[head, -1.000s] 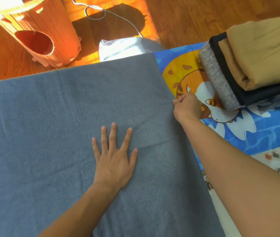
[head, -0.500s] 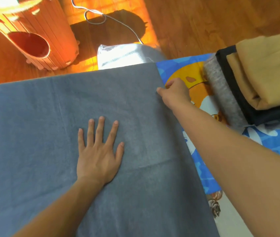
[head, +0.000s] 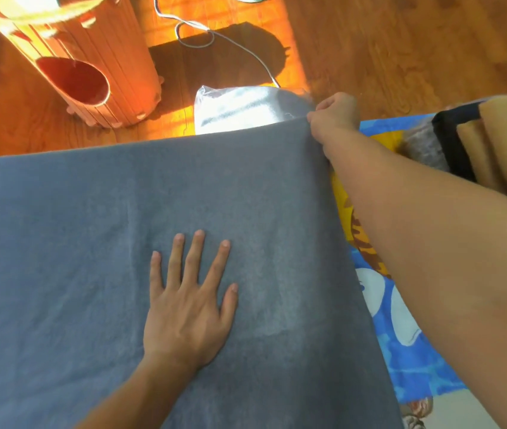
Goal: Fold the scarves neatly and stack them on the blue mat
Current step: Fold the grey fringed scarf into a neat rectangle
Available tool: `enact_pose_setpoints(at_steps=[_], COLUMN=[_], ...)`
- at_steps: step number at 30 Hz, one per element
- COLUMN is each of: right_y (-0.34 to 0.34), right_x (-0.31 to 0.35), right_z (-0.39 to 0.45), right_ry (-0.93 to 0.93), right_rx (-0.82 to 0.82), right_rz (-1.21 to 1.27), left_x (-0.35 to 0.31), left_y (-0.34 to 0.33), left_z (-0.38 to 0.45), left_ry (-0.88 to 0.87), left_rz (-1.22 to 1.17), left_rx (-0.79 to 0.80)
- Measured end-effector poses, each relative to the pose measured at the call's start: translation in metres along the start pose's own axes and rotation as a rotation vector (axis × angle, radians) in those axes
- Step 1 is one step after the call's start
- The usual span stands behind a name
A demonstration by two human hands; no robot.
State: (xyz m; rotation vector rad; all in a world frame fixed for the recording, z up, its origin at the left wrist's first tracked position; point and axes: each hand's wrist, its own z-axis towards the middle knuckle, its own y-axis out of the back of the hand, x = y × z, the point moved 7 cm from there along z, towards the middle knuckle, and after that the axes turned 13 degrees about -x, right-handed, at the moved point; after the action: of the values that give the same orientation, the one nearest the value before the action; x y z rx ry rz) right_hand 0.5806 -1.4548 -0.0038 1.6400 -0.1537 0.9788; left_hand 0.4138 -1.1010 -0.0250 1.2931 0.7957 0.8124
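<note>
A large grey-blue scarf point(head: 85, 243) lies spread flat across most of the view. My left hand point(head: 188, 301) presses on it palm down, fingers straight and spread. My right hand point(head: 334, 117) pinches the scarf's far right corner, fingers curled. To the right, the blue mat point(head: 413, 360) with a cartoon print shows beside the scarf's edge. On the mat at the far right sits a stack of folded scarves point(head: 493, 150): tan on top, black and grey beneath, partly hidden by my right forearm.
A wooden slatted cylinder with a round hole point(head: 75, 72) stands on the wood floor at the upper left. A clear plastic bag point(head: 239, 108) lies just beyond the scarf's far edge. A white cable point(head: 230, 41) runs over the floor behind it.
My right hand has slid along the scarf's right edge away from me to its far corner. My left hand stays flat on the scarf.
</note>
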Motion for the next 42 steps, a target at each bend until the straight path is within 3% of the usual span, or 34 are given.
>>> enact_pose_setpoints(at_steps=[6,11,15,20,26,30,33,36,40,42], right_y=[0.014,0.059,0.125,0.188,0.233,0.229,0.235,0.255,0.294,0.316], right_x=[0.002,-0.06,-0.134,-0.2,-0.233,-0.228,-0.223,-0.233,-0.288,-0.312], right_z=[-0.02,-0.094,-0.19,-0.307,-0.317,-0.319,-0.335,-0.36,-0.423,-0.44], right_ry=[0.086,-0.025,-0.221,-0.345,-0.343,-0.331,-0.302,-0.314,-0.408,-0.442], right_rx=[0.168,0.207,0.257,0.367,0.102,0.153,0.183,0.225,0.354,0.312], right_rz=[-0.024,0.013,0.034,-0.186,-0.284,-0.281,-0.267,-0.247,-0.365,-0.421], left_x=[0.0,0.0,0.0,0.001,-0.002,-0.016,-0.047,-0.075,-0.084,-0.083], left_y=[-0.001,-0.002,-0.003,-0.003,-0.005,0.019,0.051,0.057,0.05,0.047], left_z=[0.0,0.0,-0.001,-0.002,-0.002,-0.012,-0.076,-0.189,-0.302,-0.326], left_ry=[-0.003,-0.003,0.027,0.043,0.077,0.129,0.08,-0.044,-0.198,-0.255], left_rz=[0.005,-0.002,-0.027,-0.044,-0.026,-0.025,-0.151,-0.173,-0.106,-0.102], left_rx=[0.004,0.022,0.054,0.075,0.162,0.256,0.254,0.414,0.487,0.462])
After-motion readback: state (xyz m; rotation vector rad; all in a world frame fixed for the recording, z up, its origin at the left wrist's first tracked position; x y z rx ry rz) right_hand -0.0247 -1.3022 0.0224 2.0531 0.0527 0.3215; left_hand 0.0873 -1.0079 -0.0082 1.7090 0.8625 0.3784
